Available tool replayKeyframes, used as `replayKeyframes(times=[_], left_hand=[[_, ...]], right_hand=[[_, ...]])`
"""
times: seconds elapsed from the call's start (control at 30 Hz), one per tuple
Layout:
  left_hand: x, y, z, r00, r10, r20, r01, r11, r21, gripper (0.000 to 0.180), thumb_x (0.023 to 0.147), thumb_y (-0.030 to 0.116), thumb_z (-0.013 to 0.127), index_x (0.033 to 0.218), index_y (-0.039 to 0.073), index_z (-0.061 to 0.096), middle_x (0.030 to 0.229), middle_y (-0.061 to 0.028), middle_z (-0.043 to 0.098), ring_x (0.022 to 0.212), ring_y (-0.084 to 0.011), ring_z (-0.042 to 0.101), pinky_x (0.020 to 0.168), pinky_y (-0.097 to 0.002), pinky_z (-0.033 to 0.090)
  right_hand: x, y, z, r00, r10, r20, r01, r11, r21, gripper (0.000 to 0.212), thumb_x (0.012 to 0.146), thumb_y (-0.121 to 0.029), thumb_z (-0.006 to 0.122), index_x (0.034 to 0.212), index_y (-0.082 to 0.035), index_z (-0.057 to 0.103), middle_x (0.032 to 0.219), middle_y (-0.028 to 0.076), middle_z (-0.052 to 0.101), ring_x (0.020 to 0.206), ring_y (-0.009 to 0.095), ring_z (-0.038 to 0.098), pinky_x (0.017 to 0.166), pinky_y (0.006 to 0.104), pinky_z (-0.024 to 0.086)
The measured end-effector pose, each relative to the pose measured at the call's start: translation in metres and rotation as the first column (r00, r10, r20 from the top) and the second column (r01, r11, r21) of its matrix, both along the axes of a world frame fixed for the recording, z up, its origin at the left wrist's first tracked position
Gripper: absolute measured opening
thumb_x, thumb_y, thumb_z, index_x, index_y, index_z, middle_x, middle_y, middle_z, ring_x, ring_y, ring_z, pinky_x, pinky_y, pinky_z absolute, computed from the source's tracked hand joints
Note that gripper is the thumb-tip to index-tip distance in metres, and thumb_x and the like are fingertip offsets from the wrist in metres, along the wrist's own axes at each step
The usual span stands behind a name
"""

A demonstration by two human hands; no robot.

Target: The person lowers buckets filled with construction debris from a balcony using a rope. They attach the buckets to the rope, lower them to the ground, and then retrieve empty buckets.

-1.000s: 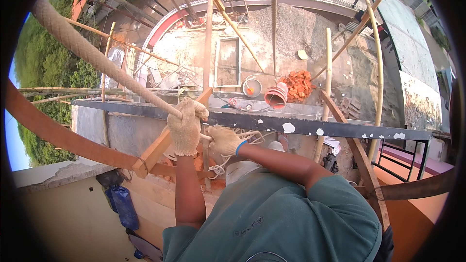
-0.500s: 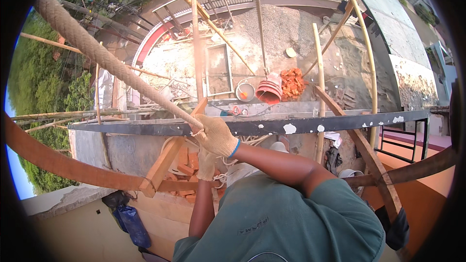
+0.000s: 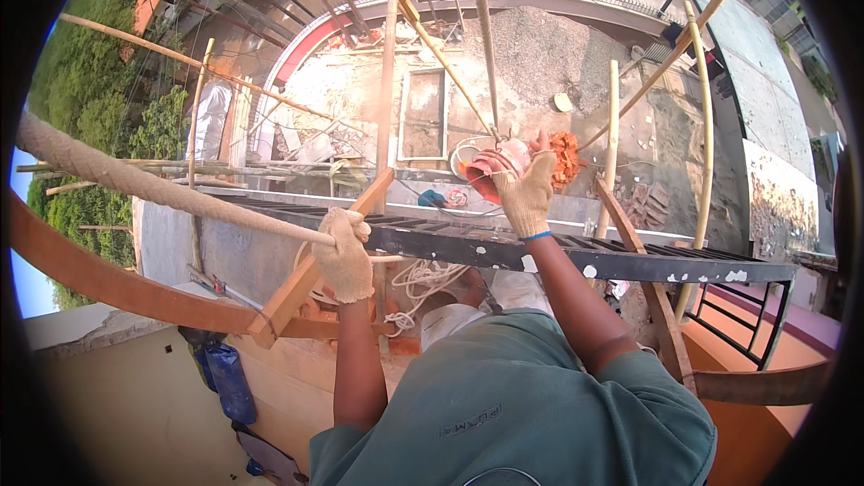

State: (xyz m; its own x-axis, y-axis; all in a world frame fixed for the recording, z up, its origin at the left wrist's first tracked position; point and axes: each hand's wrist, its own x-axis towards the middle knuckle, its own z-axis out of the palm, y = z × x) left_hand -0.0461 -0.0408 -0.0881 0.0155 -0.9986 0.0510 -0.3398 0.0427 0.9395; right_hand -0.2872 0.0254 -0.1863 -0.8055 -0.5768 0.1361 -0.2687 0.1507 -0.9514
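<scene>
1 rope [image 3: 171,187], slanting down-R, L hand [image 3: 344,256] gripping it, R hand [image 3: 529,196] grip unclear

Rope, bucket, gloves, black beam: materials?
Rope: twisted fibre, matte tan; spiral strands show. Natural or synthetic, can't tell.
Bucket: probably plastic, reddish; ribbed wall suggests moulding.
Gloves: knitted fabric, perhaps cotton, matte cream; soft, textured surface.
Black beam: likely painted metal; slim, straight-edged bars, whitish patches where paint seems chipped.
</scene>
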Motion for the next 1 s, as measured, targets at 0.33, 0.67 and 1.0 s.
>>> replayKeyframes(times=[0.33,0.67,1.0], left_hand=[[0.084,0.063,-0.106,0.940,0.297,0.171,-0.321,0.937,0.135,0.041,0.111,0.029,0.044,0.080,0.005,0.057,0.064,-0.0018,0.055,0.059,-0.0098,0.051,0.055,-0.0269,0.040],[0.166,0.091,-0.139,0.863,0.362,0.353,-0.428,0.895,0.128,0.045,0.109,0.036,0.048,0.089,-0.002,0.062,0.079,-0.0113,0.062,0.072,-0.0222,0.061,0.071,-0.0379,0.050],[0.254,0.058,-0.219,0.749,0.589,-0.304,-0.230,0.662,0.714,0.075,0.102,0.053,0.055,0.158,0.007,0.036,0.148,-0.0174,0.048,0.136,-0.0336,0.051,0.104,-0.0463,0.049]], right_hand=[[-0.094,-0.135,-0.115,0.864,0.411,0.291,-0.497,0.788,0.364,0.051,0.090,-0.050,0.068,0.117,-0.007,0.072,0.092,0.019,0.073,0.085,0.034,0.072,0.080,0.0465,0.056],[-0.125,-0.107,-0.092,0.785,0.146,0.602,-0.043,0.982,-0.183,0.070,0.103,-0.063,0.051,0.057,-0.011,0.044,0.053,0.004,0.047,0.049,0.018,0.046,0.051,0.0333,0.040],[-0.117,0.022,0.223,0.741,0.623,0.253,-0.078,0.454,-0.888,0.026,0.103,-0.046,0.061,0.118,-0.026,0.052,0.071,0.002,0.045,0.064,0.017,0.050,0.058,0.0295,0.042]])
